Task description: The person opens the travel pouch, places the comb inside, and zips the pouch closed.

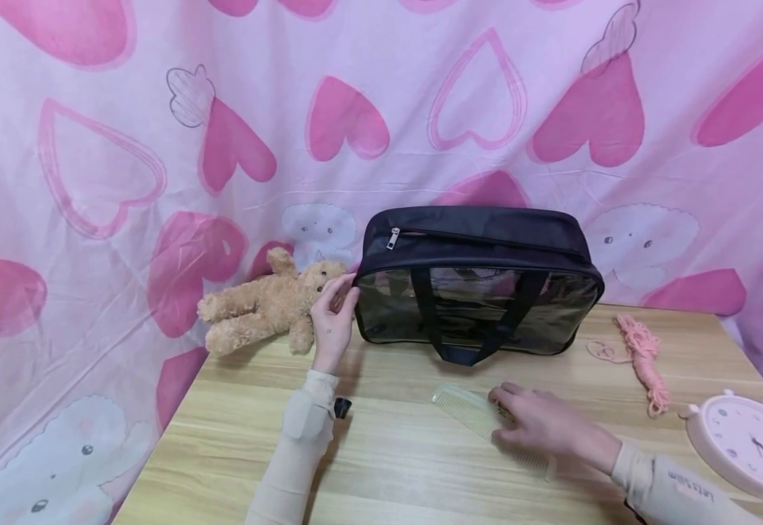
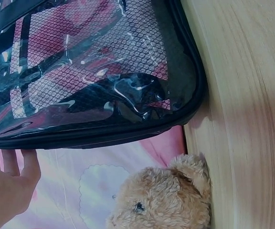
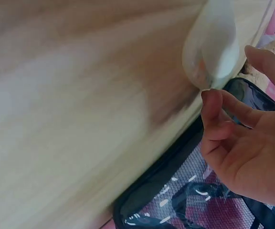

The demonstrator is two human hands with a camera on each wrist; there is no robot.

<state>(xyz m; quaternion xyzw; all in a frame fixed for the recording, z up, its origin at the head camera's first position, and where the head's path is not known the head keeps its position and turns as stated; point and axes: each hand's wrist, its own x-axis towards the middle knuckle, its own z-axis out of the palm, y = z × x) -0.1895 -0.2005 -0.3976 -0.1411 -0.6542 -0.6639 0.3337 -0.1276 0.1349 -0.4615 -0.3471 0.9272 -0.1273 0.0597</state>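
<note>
Right hand [image 1: 545, 423] has thumb and bent fingers apart, with the pale comb [image 1: 458, 405] right under them. Looks light, stiff, kinda slick plastic; I'd pinch its spine, not the teeth. Left hand [image 1: 332, 315] just rests its fingertips on the bag [image 1: 388, 313].

Left hand [image 1: 332, 315] against black bag [image 1: 476, 255]

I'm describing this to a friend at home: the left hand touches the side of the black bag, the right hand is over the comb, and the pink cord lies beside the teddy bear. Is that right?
Not quite: the pink cord lies beside the clock, across the bag from the teddy bear, as the head view shows. The rest stands.
</note>
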